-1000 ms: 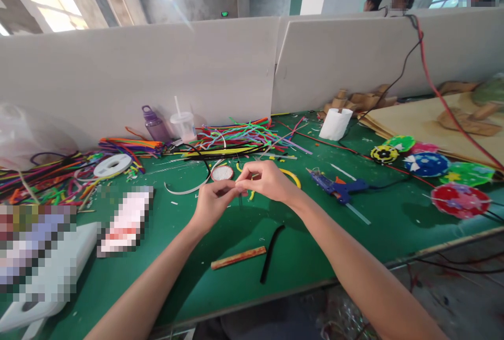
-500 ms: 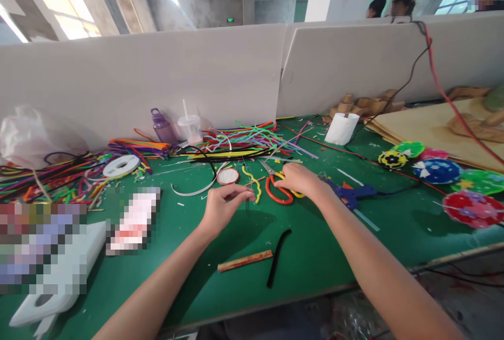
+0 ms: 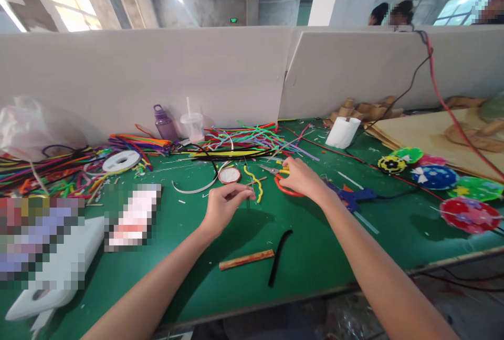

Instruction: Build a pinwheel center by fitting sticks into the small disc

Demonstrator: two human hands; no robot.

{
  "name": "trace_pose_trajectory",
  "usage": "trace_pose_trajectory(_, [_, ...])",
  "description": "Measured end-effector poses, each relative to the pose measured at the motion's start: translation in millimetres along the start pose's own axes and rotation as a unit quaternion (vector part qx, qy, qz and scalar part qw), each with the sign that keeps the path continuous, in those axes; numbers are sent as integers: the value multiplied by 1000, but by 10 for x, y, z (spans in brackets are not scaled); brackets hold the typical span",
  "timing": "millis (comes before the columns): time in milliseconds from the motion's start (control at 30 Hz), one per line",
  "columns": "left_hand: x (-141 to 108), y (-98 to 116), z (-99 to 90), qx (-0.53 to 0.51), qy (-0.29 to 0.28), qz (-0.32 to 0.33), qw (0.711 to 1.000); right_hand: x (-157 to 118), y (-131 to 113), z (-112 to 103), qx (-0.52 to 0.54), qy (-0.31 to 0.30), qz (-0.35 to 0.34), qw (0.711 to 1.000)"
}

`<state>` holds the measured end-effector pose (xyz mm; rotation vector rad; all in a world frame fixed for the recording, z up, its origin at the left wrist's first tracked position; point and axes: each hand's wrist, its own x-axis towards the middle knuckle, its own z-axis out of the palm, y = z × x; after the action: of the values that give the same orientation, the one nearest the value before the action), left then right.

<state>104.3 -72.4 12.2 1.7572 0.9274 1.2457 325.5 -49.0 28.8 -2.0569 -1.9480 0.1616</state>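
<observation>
The left hand [image 3: 222,207] pinches a thin dark wire [image 3: 248,204] upright, steadying it, while the right hand [image 3: 301,178], just beyond, closes on the orange-handled scissors [image 3: 284,188].

Scissors [image 3: 284,188] mostly hidden under right hand [image 3: 301,178].

The flat felt-covered table [image 3: 189,256] is deep green. The metal-bladed scissors [image 3: 284,186] have loops of orange-red and yellow. The plastic glue gun [image 3: 352,196] is blue with an orange trigger. The round paper discs [image 3: 435,177] carry flower and star patterns on blue, red, green and yellow-black. The heaped fuzzy pipe cleaners [image 3: 240,140] mix green, red, purple, yellow and black. A short fuzzy stem [image 3: 279,257] is black; the flat stick [image 3: 246,259] is orange-brown. The small plastic bottle [image 3: 163,124] is purple.
</observation>
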Motion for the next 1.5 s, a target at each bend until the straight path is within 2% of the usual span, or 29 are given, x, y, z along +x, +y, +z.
trace_pose_trajectory(133, [-2,-3,-6,0,5,1,1000,-91,45,-124,-14,57,-22,998])
trace_pose_trajectory(267, [-8,-21,-29,-7,-7,0,1000,-155,139,-248,15,103,-105,989])
trace_pose_trajectory(400, [-17,-31,-29,-33,-10,-11,999,-255,197,-400,97,75,-210,970])
trace_pose_trajectory(500, [-27,-33,-12,-42,-6,-13,999,-373,187,-496,111,78,-258,957])
trace_pose_trajectory(600, [-42,-29,-1,-36,2,-8,999,-479,180,-550,112,84,-261,955])
trace_pose_trajectory(800, [-54,-22,3,-23,-2,8,1000,-555,194,-597,107,9,-258,960])
trace_pose_trajectory(967, [-57,-21,0,12,-5,21,1000,-530,168,-594,89,-27,-281,955])
trace_pose_trajectory(1167, [-64,-16,-6,34,-11,29,999,-474,106,-535,104,-36,-310,944])
trace_pose_trajectory(1500, [-63,-24,-4,16,-17,38,999,-471,31,-536,106,-44,-307,945])
